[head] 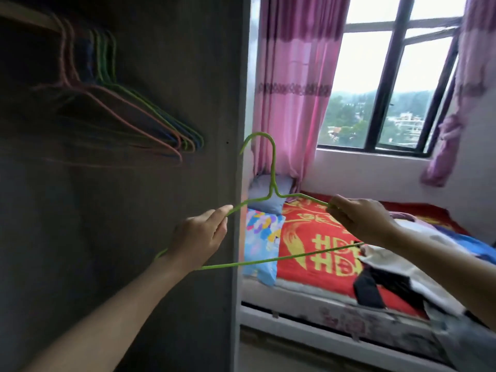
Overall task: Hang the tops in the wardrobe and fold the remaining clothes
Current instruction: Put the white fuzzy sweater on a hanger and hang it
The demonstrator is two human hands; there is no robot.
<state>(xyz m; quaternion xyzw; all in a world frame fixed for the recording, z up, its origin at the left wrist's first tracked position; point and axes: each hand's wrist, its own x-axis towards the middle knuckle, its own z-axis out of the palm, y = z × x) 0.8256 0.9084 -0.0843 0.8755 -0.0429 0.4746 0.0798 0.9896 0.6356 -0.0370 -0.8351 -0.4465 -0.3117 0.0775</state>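
A green wire hanger (273, 167) is held upright in front of me, hook up, at the wardrobe's right edge. My left hand (198, 237) grips its left shoulder and my right hand (359, 221) pinches its right shoulder. Inside the dark wardrobe (134, 210) several empty pink, green and blue hangers (150, 122) hang from the rail (24, 16) at the upper left. A pile of clothes (397, 272) in white, black and blue lies on the bed at the right, below my right forearm.
The bed (316, 237) has a red and gold cover, a grey pillow (268, 194) and a colourful pillow (261, 237). Pink curtains (292, 84) frame a window (389, 84) behind it. The wardrobe's side panel (241, 130) stands between me and the bed.
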